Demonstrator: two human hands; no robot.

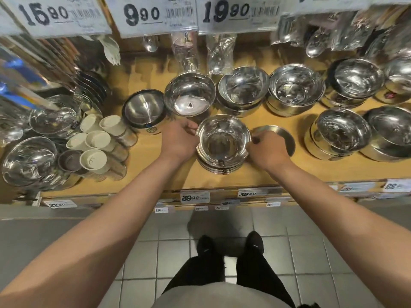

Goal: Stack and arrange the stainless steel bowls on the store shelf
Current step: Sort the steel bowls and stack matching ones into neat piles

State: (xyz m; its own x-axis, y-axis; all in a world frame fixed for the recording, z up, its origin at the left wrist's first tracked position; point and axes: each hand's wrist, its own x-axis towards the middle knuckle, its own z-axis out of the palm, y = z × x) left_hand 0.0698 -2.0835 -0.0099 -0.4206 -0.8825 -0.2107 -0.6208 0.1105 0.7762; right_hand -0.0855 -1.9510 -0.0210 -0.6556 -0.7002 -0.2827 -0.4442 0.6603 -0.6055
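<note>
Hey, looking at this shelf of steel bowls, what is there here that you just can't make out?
Head view only:
- How many bowls are in the stack of stainless steel bowls: the left hand and right hand cover its sides.
- The flat round steel lid: partly behind the right hand.
- Small price labels on the wooden shelf's front edge: mostly blurred, too small.
- Large hanging price tags: cut off by the top edge.

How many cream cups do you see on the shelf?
5, all lying on their sides in a cluster at the left: two at the back, two in the middle, one in front. More may hide behind.
</note>
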